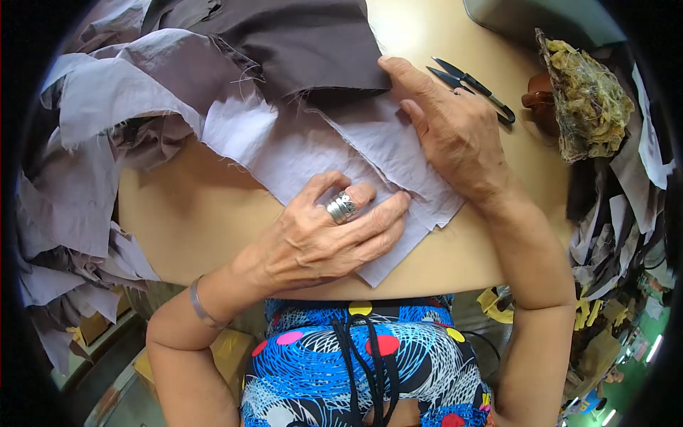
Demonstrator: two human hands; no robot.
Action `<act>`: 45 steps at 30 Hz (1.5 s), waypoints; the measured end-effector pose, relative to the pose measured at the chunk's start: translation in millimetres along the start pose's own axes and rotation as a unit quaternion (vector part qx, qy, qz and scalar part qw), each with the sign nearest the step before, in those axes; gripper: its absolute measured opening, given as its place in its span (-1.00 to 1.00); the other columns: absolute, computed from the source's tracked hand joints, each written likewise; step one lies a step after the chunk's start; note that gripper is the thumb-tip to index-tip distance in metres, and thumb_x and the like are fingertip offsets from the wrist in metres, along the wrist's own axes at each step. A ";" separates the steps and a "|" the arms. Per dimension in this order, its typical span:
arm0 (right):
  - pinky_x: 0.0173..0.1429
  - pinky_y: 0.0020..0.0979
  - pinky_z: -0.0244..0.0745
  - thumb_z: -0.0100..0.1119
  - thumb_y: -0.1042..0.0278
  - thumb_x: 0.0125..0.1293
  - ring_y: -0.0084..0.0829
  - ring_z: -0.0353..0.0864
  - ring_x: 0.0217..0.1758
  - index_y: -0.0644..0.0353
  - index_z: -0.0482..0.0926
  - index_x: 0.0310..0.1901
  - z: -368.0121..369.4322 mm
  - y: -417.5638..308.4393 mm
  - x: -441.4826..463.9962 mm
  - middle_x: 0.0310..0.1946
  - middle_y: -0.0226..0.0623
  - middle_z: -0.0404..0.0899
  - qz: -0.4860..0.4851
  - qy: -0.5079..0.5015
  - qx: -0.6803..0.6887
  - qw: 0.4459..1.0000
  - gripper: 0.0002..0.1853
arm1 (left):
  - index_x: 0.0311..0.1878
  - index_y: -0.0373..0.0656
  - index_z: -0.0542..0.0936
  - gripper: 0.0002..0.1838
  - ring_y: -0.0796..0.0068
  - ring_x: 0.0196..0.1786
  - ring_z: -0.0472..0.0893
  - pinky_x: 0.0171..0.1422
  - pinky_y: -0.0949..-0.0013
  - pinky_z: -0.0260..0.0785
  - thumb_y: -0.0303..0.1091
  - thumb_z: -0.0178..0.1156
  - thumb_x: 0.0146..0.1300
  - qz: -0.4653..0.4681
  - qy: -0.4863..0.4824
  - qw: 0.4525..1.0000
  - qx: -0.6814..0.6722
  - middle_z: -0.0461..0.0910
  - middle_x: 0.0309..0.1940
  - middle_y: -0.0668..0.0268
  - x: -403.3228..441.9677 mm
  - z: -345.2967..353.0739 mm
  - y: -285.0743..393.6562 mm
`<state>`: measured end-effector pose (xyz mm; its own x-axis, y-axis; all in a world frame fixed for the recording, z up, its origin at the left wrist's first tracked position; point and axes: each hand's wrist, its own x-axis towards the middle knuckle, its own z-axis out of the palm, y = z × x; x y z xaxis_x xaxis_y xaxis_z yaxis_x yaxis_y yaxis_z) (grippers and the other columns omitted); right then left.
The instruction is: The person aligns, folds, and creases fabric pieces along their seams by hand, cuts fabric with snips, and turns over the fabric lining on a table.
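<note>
My left hand [334, 235], with silver rings on one finger, lies over pale lilac fabric [306, 153]. Its fingers are bent and closed at a raw overlapping edge, with the thumb hidden beneath. My right hand [462, 139] rests at the right side of the same cloth, index finger and thumb apart. That index fingertip touches the corner of a dark brown fabric piece [313, 50], which lies across the lilac cloth's top. Loose threads hang along the frayed edges. Black thread snips [473, 85] lie just beyond my right hand.
Greyish-lilac fabric pieces [78, 171] heap over the left side of the tan table [213, 235]. At the right stand a clump of tangled yellowish material [587, 99] and a reddish-brown object [541, 99]. More scraps [637, 192] hang off the right edge. A grey object [541, 18] sits top right.
</note>
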<state>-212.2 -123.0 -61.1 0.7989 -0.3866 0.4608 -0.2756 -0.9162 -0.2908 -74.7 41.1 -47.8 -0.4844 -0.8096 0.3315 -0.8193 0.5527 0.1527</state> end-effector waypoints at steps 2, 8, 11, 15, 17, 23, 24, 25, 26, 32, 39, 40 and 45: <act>-0.28 -0.25 0.53 0.23 0.59 0.09 -0.15 0.63 -0.38 -0.03 0.42 0.22 0.4 1.6 0.5 -0.29 -0.18 0.64 0.002 0.003 0.018 1.000 -0.40 | -0.08 -0.11 0.56 -0.65 0.42 -0.12 0.55 0.02 0.28 0.39 -0.35 0.11 -0.01 -0.020 -0.006 1.000 0.003 0.51 0.08 0.26 3.6 -3.5 2.5; -0.24 -0.25 0.56 0.21 0.59 0.13 -0.16 0.65 -0.34 -0.11 0.48 0.17 -7.7 1.0 2.7 -0.25 -0.14 0.65 0.016 -0.010 0.016 1.000 -0.46 | -0.15 -0.19 0.50 -0.69 0.39 -0.13 0.55 -0.02 0.28 0.42 -0.37 0.11 -0.04 -0.041 0.004 0.999 0.021 0.52 0.05 0.16 6.0 -1.3 6.7; -0.21 -0.28 0.58 0.19 0.60 0.15 -0.17 0.66 -0.29 -0.10 0.50 0.16 -6.2 2.5 2.3 -0.22 -0.15 0.65 0.018 -0.002 0.036 0.999 -0.48 | -0.19 -0.16 0.48 -0.72 0.38 -0.13 0.55 -0.02 0.29 0.42 -0.36 0.12 -0.04 -0.041 0.003 0.999 0.030 0.53 0.03 0.16 6.2 0.1 9.1; -0.19 -0.31 0.60 0.18 0.61 0.14 -0.21 0.68 -0.27 -0.07 0.52 0.14 -5.8 2.9 2.8 -0.19 -0.20 0.66 0.015 -0.014 0.034 0.999 -0.49 | -0.19 -0.05 0.45 -0.75 0.35 -0.15 0.53 -0.03 0.32 0.41 -0.31 0.11 0.00 -0.037 -0.010 0.999 0.020 0.54 0.03 0.19 8.2 -2.9 14.7; -0.21 -0.32 0.60 0.18 0.61 0.14 -0.25 0.68 -0.29 -0.06 0.52 0.13 -4.3 3.8 1.8 -0.19 -0.23 0.66 0.009 -0.019 0.016 1.000 -0.50 | -0.14 0.03 0.44 -0.71 0.30 -0.15 0.51 -0.03 0.36 0.40 -0.22 0.11 0.01 -0.006 -0.023 0.997 0.072 0.54 0.07 0.28 7.6 -0.9 16.4; -0.24 -0.34 0.59 0.16 0.61 0.14 -0.31 0.68 -0.32 -0.02 0.54 0.11 -4.0 4.9 0.9 -0.18 -0.28 0.67 0.003 -0.036 -0.006 0.999 -0.53 | -0.14 -0.06 0.44 -0.73 0.33 -0.17 0.52 -0.07 0.44 0.46 -0.28 0.11 0.04 0.002 -0.013 0.998 0.054 0.54 0.07 0.29 11.9 -2.5 13.2; -0.24 -0.34 0.59 0.15 0.62 0.14 -0.31 0.68 -0.32 -0.01 0.54 0.11 -3.5 5.2 0.9 -0.17 -0.28 0.67 0.001 -0.033 -0.002 0.999 -0.53 | -0.14 -0.09 0.44 -0.72 0.33 -0.17 0.54 -0.09 0.44 0.47 -0.33 0.13 0.03 -0.007 -0.007 0.998 0.064 0.54 0.07 0.25 10.8 -1.5 11.5; -0.23 -0.34 0.58 0.15 0.62 0.14 -0.31 0.68 -0.31 0.00 0.54 0.11 -2.4 5.5 1.0 -0.17 -0.29 0.67 0.000 -0.030 0.001 1.000 -0.53 | -0.15 -0.13 0.44 -0.71 0.34 -0.18 0.55 -0.11 0.45 0.49 -0.37 0.14 0.01 -0.016 -0.002 0.997 0.074 0.54 0.06 0.20 9.3 -0.5 9.6; -0.23 -0.35 0.58 0.14 0.62 0.14 -0.31 0.68 -0.31 0.01 0.54 0.11 -1.7 6.0 0.7 -0.17 -0.29 0.67 -0.001 -0.027 0.005 1.000 -0.53 | -0.15 -0.17 0.44 -0.71 0.35 -0.18 0.57 -0.13 0.46 0.50 -0.41 0.16 0.00 -0.023 0.002 0.996 0.083 0.54 0.05 0.16 8.4 0.3 8.5; -0.20 -0.36 0.58 0.12 0.62 0.16 -0.32 0.68 -0.27 0.05 0.54 0.10 -2.7 6.5 0.2 -0.14 -0.29 0.66 -0.009 -0.023 0.004 1.000 -0.56 | -0.22 -0.26 0.44 -0.73 0.29 -0.23 0.62 -0.22 0.43 0.53 -0.50 0.18 -0.05 -0.059 0.013 0.992 0.109 0.55 0.00 0.03 11.7 -0.2 9.1; -0.18 -0.35 0.57 0.13 0.63 0.13 -0.29 0.68 -0.24 0.04 0.53 0.11 -2.9 6.7 0.3 -0.13 -0.28 0.66 -0.005 -0.027 -0.002 1.000 -0.53 | -0.23 -0.07 0.50 -0.77 0.31 -0.11 0.57 -0.15 0.48 0.52 -0.40 0.16 -0.03 -0.011 -0.028 0.997 0.072 0.56 0.03 0.21 15.6 -7.2 11.3; -0.17 -0.35 0.57 0.13 0.62 0.13 -0.28 0.68 -0.24 0.03 0.53 0.11 -2.1 7.9 0.2 -0.13 -0.28 0.66 -0.006 -0.024 0.003 1.000 -0.53 | -0.23 -0.05 0.50 -0.77 0.31 -0.10 0.57 -0.14 0.48 0.51 -0.39 0.15 -0.02 -0.009 -0.030 0.998 0.048 0.56 0.04 0.24 14.9 -8.3 9.3; -0.17 -0.34 0.57 0.12 0.62 0.16 -0.24 0.67 -0.23 0.01 0.53 0.11 -6.1 -0.5 6.7 -0.16 -0.23 0.66 0.020 -0.012 0.056 0.998 -0.54 | -0.20 -0.13 0.54 -0.72 0.29 -0.07 0.57 -0.07 0.37 0.52 -0.42 0.15 -0.07 -0.037 0.040 0.998 0.017 0.56 0.04 0.24 5.5 0.7 -4.6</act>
<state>-210.0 -125.7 -52.8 0.8012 -0.4184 0.4279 -0.2464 -0.8822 -0.4014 -73.8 34.0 -47.3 -0.3983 -0.8286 0.3934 -0.8621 0.4847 0.1481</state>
